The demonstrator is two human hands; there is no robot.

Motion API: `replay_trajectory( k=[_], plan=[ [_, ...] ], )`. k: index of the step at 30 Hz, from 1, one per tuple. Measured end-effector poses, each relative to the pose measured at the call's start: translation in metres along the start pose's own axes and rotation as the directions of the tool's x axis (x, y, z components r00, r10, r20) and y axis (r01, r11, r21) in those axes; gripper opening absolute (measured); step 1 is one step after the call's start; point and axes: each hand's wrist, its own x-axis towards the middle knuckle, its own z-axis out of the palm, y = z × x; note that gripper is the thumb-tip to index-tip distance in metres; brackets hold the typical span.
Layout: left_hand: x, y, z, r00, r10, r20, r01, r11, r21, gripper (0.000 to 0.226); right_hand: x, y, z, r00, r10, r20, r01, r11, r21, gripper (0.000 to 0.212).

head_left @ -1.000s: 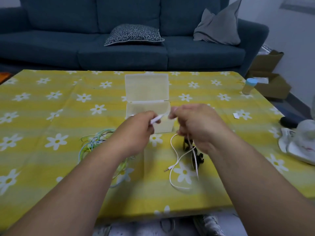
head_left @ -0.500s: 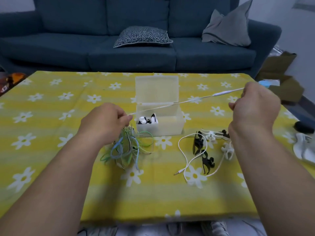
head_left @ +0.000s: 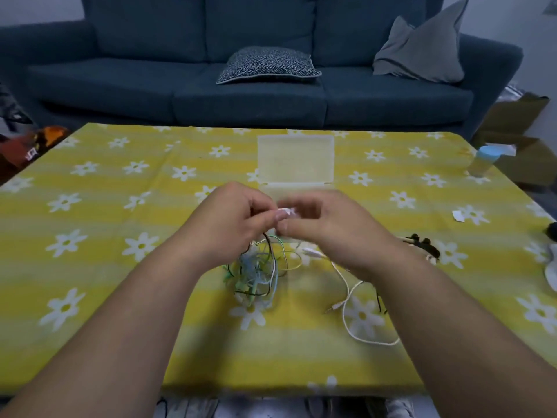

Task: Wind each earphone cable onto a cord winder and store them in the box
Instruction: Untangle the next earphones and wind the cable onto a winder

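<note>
Head view: left hand (head_left: 232, 218) and right hand (head_left: 328, 226), fingertips together before the open box (head_left: 297, 158), both pinch the white earphone cable (head_left: 347, 292).

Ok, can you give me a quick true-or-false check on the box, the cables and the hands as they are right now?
1. The box lid stands open. True.
2. The coloured cable tangle is inside the box. False: it lies on the tablecloth, on the near side of the box.
3. The left hand and the right hand meet in front of the box, pinching a small white piece. True.
4. The white cable is fully wound up. False: it lies in a loose loop on the tablecloth.
5. Black cord winders lie to the right of the right hand. True.
</note>
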Motion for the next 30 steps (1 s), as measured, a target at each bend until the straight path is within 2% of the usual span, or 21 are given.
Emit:
replay_trajectory(
  k=[1,2,3,6,8,11,14,17,19,22,24,27,30],
  plan=[
    [0.0,-0.002,0.0,1.0,-0.01,0.009,0.01,1.0,-0.009,0.02,0.002,0.003,0.003,0.999,0.012,-0.047,-0.018,0.993,-0.116,0.011],
    [0.0,-0.003,0.0,0.999,-0.028,0.024,0.028,1.0,-0.013,0.017,0.004,0.004,0.004,0.993,0.026,-0.112,-0.047,0.98,-0.196,0.024],
    [-0.001,-0.005,0.0,0.997,-0.054,0.05,0.055,0.998,-0.015,0.012,0.005,0.004,0.004,0.987,0.042,-0.156,-0.074,0.977,-0.201,0.028],
    [-0.005,-0.014,0.0,0.979,-0.135,0.152,0.128,0.99,0.054,0.01,0.003,-0.008,0.002,0.984,0.028,-0.175,-0.024,0.999,0.028,0.02],
    [-0.006,-0.02,-0.003,0.973,-0.172,0.153,0.155,0.981,0.119,0.012,0.001,-0.017,-0.001,0.983,0.021,-0.181,0.018,0.977,0.212,0.018],
    [-0.006,-0.026,-0.013,0.977,-0.202,0.075,0.187,0.968,0.166,0.011,0.004,-0.019,-0.009,0.952,0.054,-0.302,0.105,0.866,0.488,0.019],
    [-0.009,-0.028,-0.025,0.974,-0.22,0.052,0.22,0.976,0.004,0.013,0.009,-0.015,-0.019,0.9,0.215,-0.38,0.117,0.72,0.684,0.027],
    [-0.013,-0.03,-0.031,0.967,-0.249,0.044,0.253,0.957,-0.144,0.031,0.011,-0.01,-0.019,0.872,0.312,-0.377,0.003,0.767,0.641,0.028],
    [-0.011,-0.032,-0.031,0.948,-0.315,-0.043,0.295,0.923,-0.246,0.039,0.011,-0.008,-0.016,0.867,0.344,-0.359,-0.065,0.794,0.604,0.02],
    [-0.008,-0.029,-0.031,0.903,-0.409,-0.131,0.354,0.881,-0.315,0.042,0.01,-0.01,-0.011,0.905,0.315,-0.286,-0.092,0.802,0.591,0.014],
    [-0.008,-0.021,-0.029,0.907,-0.413,-0.078,0.36,0.859,-0.364,0.043,0.008,-0.011,-0.007,0.937,0.26,-0.232,-0.1,0.839,0.535,0.016],
    [-0.008,-0.006,-0.021,0.938,-0.344,0.039,0.32,0.819,-0.477,0.042,0.007,-0.008,0.003,0.963,0.215,-0.16,-0.132,0.901,0.414,0.027],
    [-0.006,-0.001,-0.014,0.932,-0.36,0.027,0.322,0.793,-0.517,0.032,0.007,-0.006,0.009,0.966,0.223,-0.133,-0.159,0.913,0.376,0.03]
  ],
)
